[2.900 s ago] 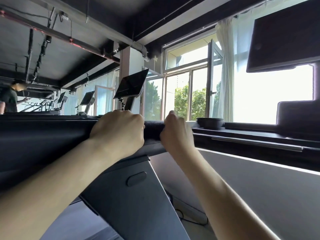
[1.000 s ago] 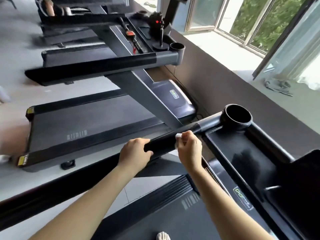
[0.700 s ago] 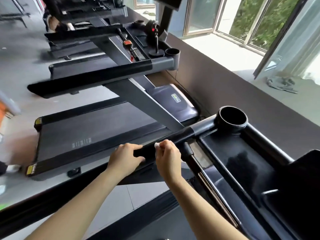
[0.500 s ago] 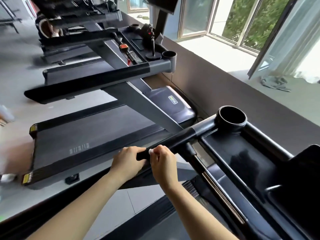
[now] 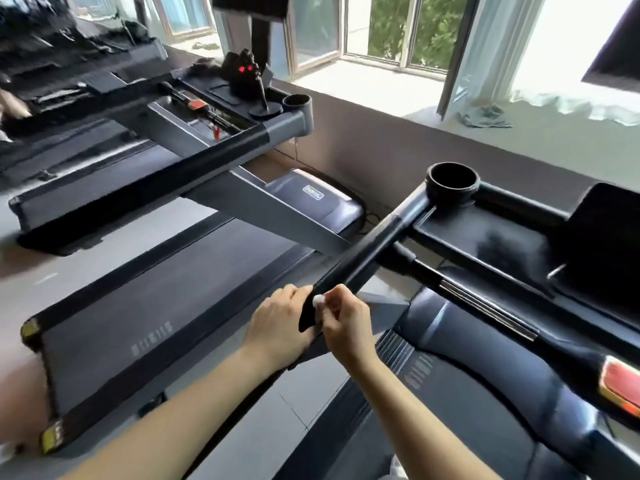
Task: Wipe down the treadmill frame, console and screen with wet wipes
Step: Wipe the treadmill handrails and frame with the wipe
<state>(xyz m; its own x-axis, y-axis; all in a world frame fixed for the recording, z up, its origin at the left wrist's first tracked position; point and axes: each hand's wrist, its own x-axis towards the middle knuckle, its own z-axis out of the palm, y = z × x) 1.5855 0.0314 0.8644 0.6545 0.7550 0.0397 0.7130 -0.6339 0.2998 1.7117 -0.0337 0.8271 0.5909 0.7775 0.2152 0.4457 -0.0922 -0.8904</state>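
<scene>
Where the wet wipe [image 5: 318,301] shows, bunched against the black handrail [image 5: 367,254], the right hand [image 5: 346,320] pinches it, curled tight; the left hand [image 5: 278,323] grips the rail just beside. Frame wiping is judged underway; next, slide the wipe toward the cup holder [image 5: 452,199].

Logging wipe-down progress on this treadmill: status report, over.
Left hand grips black padded handrail. Right hand pinches white wet wipe against it. Nothing blocking the rail.
</scene>
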